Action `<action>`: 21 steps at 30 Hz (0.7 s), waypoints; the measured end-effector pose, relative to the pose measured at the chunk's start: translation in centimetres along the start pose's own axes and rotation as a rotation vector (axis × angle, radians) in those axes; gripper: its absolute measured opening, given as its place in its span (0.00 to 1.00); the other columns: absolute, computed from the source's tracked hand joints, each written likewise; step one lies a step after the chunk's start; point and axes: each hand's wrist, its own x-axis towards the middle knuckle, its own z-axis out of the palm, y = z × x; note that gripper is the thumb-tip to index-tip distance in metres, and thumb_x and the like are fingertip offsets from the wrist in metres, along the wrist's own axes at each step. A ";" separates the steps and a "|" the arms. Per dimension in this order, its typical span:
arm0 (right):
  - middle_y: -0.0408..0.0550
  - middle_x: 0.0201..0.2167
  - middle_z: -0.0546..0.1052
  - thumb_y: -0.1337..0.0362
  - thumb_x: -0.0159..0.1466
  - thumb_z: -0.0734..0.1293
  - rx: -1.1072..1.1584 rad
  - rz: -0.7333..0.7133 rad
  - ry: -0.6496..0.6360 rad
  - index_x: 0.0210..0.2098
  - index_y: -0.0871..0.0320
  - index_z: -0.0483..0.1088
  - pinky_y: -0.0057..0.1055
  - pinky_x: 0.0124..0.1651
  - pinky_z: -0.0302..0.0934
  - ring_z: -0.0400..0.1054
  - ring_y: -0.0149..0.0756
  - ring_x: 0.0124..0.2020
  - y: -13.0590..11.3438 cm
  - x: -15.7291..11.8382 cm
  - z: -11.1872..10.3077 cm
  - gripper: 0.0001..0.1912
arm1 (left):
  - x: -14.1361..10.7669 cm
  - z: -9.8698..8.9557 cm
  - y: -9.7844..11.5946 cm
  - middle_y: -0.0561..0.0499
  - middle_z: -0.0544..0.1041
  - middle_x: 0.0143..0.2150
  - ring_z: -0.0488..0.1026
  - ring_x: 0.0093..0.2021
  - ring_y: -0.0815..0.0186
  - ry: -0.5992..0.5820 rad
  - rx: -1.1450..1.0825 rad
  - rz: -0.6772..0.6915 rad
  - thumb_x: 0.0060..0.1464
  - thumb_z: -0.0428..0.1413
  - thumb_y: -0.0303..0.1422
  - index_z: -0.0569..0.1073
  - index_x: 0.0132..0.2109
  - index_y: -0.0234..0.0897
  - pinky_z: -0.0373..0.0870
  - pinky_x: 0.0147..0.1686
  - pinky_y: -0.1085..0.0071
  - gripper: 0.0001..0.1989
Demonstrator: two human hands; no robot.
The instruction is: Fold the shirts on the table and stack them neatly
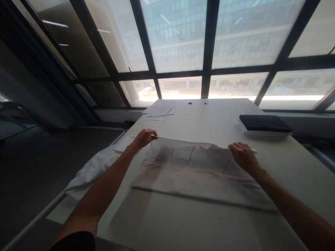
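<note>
A thin white garment stretches between my two hands above the white table, its lower part lying flat with a straight fold at the near edge. A square patch like a pocket shows near its upper middle. My left hand pinches the far left corner, thumb against fingers. At the far right corner, my right hand has its fingers closed over the raised edge. Light from behind shines through the raised part. To the left of my left forearm, a crumpled white cloth hangs partly over the table's side.
The white table reaches toward large dark-framed windows. Loose paper sheets lie at its far left. A folded dark cloth tops a stack of white folded layers at the right. A dark curtain hangs at the left.
</note>
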 end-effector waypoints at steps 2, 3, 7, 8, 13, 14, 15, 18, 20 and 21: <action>0.53 0.38 0.78 0.70 0.69 0.59 -0.001 -0.056 -0.023 0.42 0.58 0.75 0.36 0.49 0.54 0.68 0.43 0.42 -0.2 -1.6 -0.3 0.12 | -2.9 0.3 0.8 0.49 0.83 0.39 0.78 0.42 0.62 0.019 -0.048 0.054 0.59 0.60 0.34 0.78 0.36 0.40 0.69 0.49 0.67 0.05; 0.52 0.38 0.77 0.71 0.69 0.60 -0.001 -0.079 -0.039 0.42 0.58 0.75 0.36 0.48 0.55 0.68 0.43 0.42 -0.3 -2.3 -0.3 0.12 | -4.2 0.8 1.1 0.49 0.83 0.41 0.79 0.44 0.61 0.023 -0.064 0.068 0.59 0.59 0.34 0.77 0.36 0.40 0.69 0.51 0.65 0.05; 0.52 0.39 0.77 0.74 0.66 0.61 0.028 -0.131 -0.122 0.42 0.58 0.75 0.35 0.48 0.56 0.68 0.43 0.43 -0.6 -4.1 -0.3 0.12 | -8.7 3.7 1.6 0.49 0.83 0.45 0.78 0.51 0.60 0.019 -0.089 0.059 0.61 0.56 0.33 0.78 0.36 0.40 0.70 0.55 0.62 0.07; 0.52 0.40 0.76 0.75 0.65 0.61 0.037 -0.135 -0.139 0.42 0.58 0.75 0.35 0.49 0.56 0.68 0.43 0.43 -0.6 -4.4 -0.2 0.13 | -9.6 4.4 1.6 0.48 0.83 0.46 0.78 0.51 0.59 0.014 -0.091 0.043 0.61 0.55 0.33 0.78 0.36 0.40 0.71 0.55 0.61 0.07; 0.52 0.41 0.76 0.77 0.63 0.60 0.038 -0.105 -0.190 0.45 0.57 0.76 0.35 0.48 0.58 0.69 0.43 0.45 -0.1 -5.1 0.0 0.17 | -12.0 6.4 1.5 0.47 0.83 0.49 0.79 0.51 0.58 0.041 -0.132 -0.076 0.61 0.52 0.33 0.79 0.39 0.40 0.73 0.55 0.61 0.11; 0.52 0.42 0.76 0.77 0.63 0.60 0.036 -0.093 -0.200 0.45 0.56 0.76 0.35 0.48 0.59 0.69 0.43 0.45 0.1 -5.2 0.0 0.18 | -12.2 6.5 1.5 0.47 0.82 0.50 0.79 0.51 0.58 0.047 -0.145 -0.092 0.61 0.51 0.34 0.80 0.40 0.40 0.73 0.55 0.61 0.11; 0.52 0.41 0.76 0.77 0.63 0.60 0.034 -0.079 -0.210 0.45 0.56 0.76 0.34 0.47 0.59 0.69 0.43 0.45 0.3 -5.3 0.0 0.19 | -12.3 6.5 1.6 0.47 0.82 0.50 0.79 0.52 0.58 0.048 -0.157 -0.104 0.62 0.51 0.34 0.80 0.41 0.40 0.73 0.56 0.61 0.12; 0.52 0.41 0.77 0.76 0.64 0.59 0.027 -0.043 -0.234 0.46 0.55 0.77 0.33 0.45 0.61 0.71 0.41 0.43 1.0 -5.8 0.1 0.19 | -12.6 6.4 1.6 0.47 0.81 0.52 0.78 0.53 0.59 0.029 -0.162 -0.118 0.63 0.50 0.36 0.80 0.43 0.39 0.72 0.58 0.61 0.14; 0.52 0.41 0.77 0.75 0.65 0.59 0.024 -0.021 -0.239 0.46 0.56 0.78 0.34 0.45 0.61 0.71 0.41 0.42 1.6 -6.2 0.2 0.19 | -12.8 6.1 1.4 0.47 0.81 0.53 0.78 0.55 0.60 0.014 -0.138 -0.109 0.63 0.49 0.34 0.80 0.45 0.39 0.71 0.59 0.60 0.15; 0.52 0.41 0.77 0.74 0.66 0.59 0.026 -0.011 -0.238 0.46 0.56 0.78 0.34 0.45 0.62 0.71 0.41 0.42 1.9 -6.5 0.3 0.19 | -12.9 6.0 1.3 0.47 0.80 0.54 0.77 0.56 0.60 -0.001 -0.120 -0.097 0.62 0.49 0.32 0.80 0.46 0.39 0.69 0.60 0.60 0.15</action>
